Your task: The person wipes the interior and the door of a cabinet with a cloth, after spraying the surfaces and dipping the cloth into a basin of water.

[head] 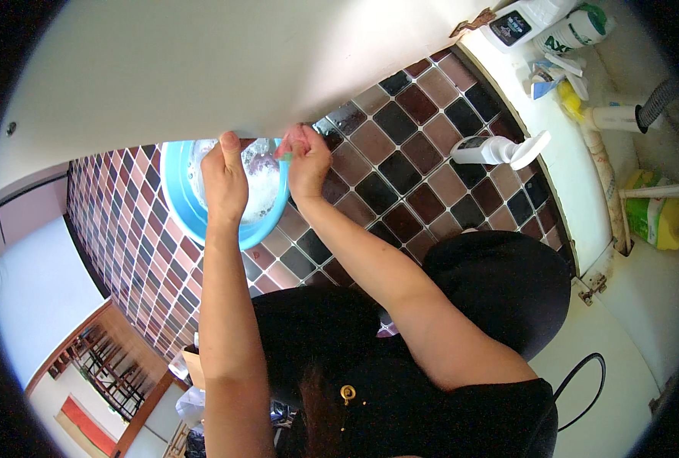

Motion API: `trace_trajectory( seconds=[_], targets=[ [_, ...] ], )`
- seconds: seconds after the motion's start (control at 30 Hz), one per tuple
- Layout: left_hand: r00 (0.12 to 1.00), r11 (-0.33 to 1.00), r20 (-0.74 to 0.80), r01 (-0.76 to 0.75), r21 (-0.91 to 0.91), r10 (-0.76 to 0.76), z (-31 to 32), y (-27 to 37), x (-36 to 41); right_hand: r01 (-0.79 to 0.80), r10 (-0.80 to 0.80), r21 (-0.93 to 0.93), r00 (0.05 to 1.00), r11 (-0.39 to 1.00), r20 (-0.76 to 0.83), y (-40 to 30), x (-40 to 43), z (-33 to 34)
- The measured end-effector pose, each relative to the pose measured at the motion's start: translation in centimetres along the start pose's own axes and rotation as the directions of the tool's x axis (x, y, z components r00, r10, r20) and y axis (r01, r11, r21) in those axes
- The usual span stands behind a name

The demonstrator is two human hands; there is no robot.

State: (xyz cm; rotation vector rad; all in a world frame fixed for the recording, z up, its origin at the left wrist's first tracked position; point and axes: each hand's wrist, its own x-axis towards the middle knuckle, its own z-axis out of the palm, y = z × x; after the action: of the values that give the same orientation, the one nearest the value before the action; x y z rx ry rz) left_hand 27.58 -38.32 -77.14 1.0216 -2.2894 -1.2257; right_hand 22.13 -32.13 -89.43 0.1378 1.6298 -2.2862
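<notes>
A white cabinet door (202, 68) stands open across the top of the view. My left hand (225, 183) grips its edge, the thumb on the near face and the fingers mostly hidden. In my right hand (309, 172) is a pink cloth (295, 140) with a bit of green, pressed at the same door edge. Part of the cloth is covered by my fingers. Beneath both hands, a light-blue plastic basin (179, 200) of sudsy water (262, 194) sits on the floor, its far part hidden behind the door.
A white bottle (479, 150) stands on the checkered tile floor (373, 189) at right. Inside the open cabinet are cleaner bottles (574, 28), a drain pipe (597, 160) and a yellow-green package (654, 212). Another cabinet door (597, 343) opens at lower right, near a black cable (600, 378).
</notes>
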Motion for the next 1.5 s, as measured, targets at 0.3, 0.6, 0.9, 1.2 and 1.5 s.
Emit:
trace_trajectory(
  seconds=[0.3,0.6,0.9,1.2,1.5],
  targets=[
    [0.999,0.995,-0.025,0.034,0.095,-0.031,-0.4,-0.4,0.3,0.162,-0.189,-0.201,0.975,0.966,-0.121,-2.2,3.9,-1.3],
    [1.0,0.998,0.012,0.007,0.056,-0.008,-0.1,0.5,0.4,0.158,-0.165,-0.084,0.983,0.984,-0.085,-3.0,4.2,-1.6],
    [1.0,0.997,-0.013,0.015,0.078,-0.014,-0.1,0.3,0.1,0.239,-0.261,-0.179,0.959,0.954,-0.111,-3.9,5.7,-2.2],
    [0.999,0.994,-0.037,0.029,0.108,-0.025,-0.6,-0.9,0.5,0.178,-0.183,-0.152,0.983,0.972,-0.024,-4.9,4.4,-1.2],
    [0.998,0.993,-0.022,0.053,0.11,-0.051,-0.6,-0.2,0.0,0.38,-0.39,-0.16,0.92,0.911,-0.034,-5.1,5.6,-1.9]
  ],
)
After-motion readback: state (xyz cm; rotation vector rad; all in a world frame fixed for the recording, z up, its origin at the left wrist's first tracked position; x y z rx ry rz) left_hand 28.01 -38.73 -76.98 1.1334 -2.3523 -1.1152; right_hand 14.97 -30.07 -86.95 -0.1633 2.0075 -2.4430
